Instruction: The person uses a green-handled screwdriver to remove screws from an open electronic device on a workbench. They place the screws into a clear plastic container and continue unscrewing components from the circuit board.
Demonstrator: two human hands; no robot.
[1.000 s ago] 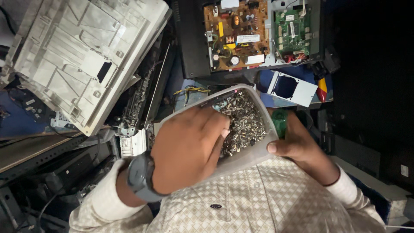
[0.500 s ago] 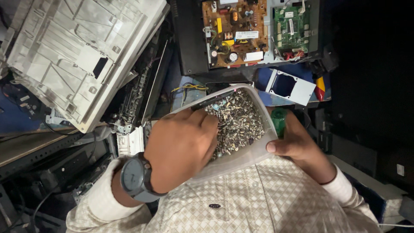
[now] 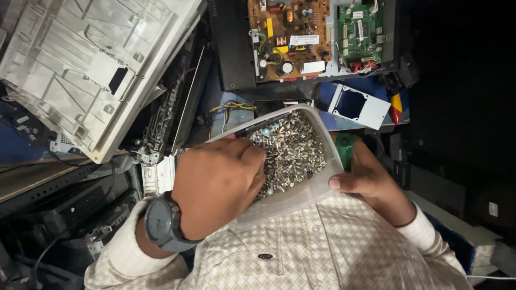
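Note:
A clear plastic tub full of several small metal screws is held against my chest. My left hand, with a dark wristwatch on the wrist, reaches into the tub; its fingers are curled down among the screws, and what they hold is hidden. My right hand grips the tub's right rim with the thumb on the wall, and it also holds a green-handled tool against the tub.
A white plastic machine cover lies upside down at the upper left. A brown circuit board and a green circuit board sit at the top. A white metal bracket lies behind the tub. Dark machine parts crowd the left side.
My left hand has shifted slightly left and deeper into the screws, fingers curling. The tub and my right hand have stayed in place.

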